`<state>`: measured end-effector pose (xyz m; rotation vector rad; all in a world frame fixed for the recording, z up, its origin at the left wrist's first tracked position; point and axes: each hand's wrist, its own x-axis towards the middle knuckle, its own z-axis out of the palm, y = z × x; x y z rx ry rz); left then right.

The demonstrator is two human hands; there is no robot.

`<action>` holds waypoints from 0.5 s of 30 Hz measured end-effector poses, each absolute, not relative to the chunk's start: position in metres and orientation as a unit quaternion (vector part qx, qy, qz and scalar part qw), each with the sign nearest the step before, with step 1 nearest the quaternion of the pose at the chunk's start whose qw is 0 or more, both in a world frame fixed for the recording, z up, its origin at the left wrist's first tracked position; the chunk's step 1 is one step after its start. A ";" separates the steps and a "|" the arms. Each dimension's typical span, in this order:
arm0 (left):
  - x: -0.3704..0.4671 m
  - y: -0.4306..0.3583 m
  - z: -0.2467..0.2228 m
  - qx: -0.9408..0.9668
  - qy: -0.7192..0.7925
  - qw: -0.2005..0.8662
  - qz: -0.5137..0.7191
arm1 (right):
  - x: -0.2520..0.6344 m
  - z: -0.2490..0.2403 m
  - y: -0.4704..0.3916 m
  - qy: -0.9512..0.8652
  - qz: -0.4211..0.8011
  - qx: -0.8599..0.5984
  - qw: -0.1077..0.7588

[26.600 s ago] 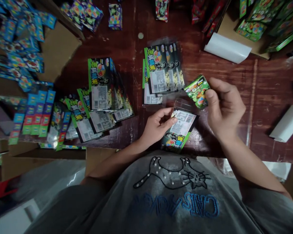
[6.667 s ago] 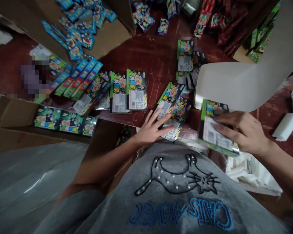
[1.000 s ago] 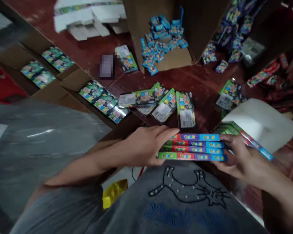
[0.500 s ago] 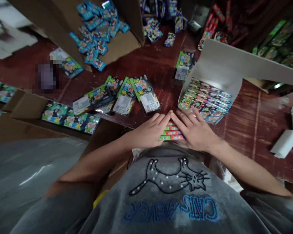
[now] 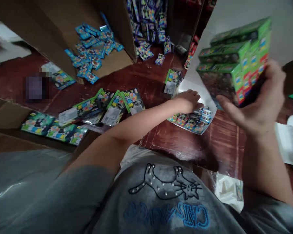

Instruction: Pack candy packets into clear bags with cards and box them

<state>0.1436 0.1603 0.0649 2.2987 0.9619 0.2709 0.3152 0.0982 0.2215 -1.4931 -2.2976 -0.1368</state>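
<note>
On the right, my right hand [image 5: 266, 100] is raised and grips a stack of small printed boxes [image 5: 234, 81], green with red on their ends. The thumb is at the near side and the fingers pass behind the stack. My left hand [image 5: 187, 101] reaches into the white carton [image 5: 194, 81], its fingers bent but apart over the colourful small packs [image 5: 189, 123] lined up inside. Part of those packs is hidden under the hand. The carton's tall white flap stands behind the held stack.
Left of the carton, several flat printed boxes [image 5: 113, 112] lie fanned near the table edge. Farther back, blue packets [image 5: 92, 48] spill from a cardboard box, beside purple packets [image 5: 148, 26]. An open box of green printed packs [image 5: 53, 130] stands lower left. White paper [image 5: 288, 143] lies right.
My hands were together around a small stack at the table edge. Now the right hand has lifted a stack up and right, while the left has moved into the white carton.
</note>
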 end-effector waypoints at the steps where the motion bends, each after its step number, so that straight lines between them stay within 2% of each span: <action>1: 0.160 0.172 0.059 0.869 0.377 0.317 0.048 | 0.316 0.217 0.100 -0.819 -0.043 -0.543 0.181; 3: 0.179 0.187 0.051 0.860 0.394 0.323 -0.036 | 0.318 0.208 0.103 -0.807 -0.031 -0.573 0.139; 5: 0.179 0.187 0.051 0.863 0.389 0.315 -0.060 | 0.320 0.200 0.107 -0.795 -0.016 -0.597 0.100; 11: 0.132 0.118 0.075 0.894 0.346 0.273 0.083 | 0.319 0.174 0.137 -0.805 0.030 -0.592 -0.026; 15: 0.109 0.065 0.087 0.917 0.322 0.198 0.127 | 0.323 0.156 0.143 -0.829 0.081 -0.540 -0.122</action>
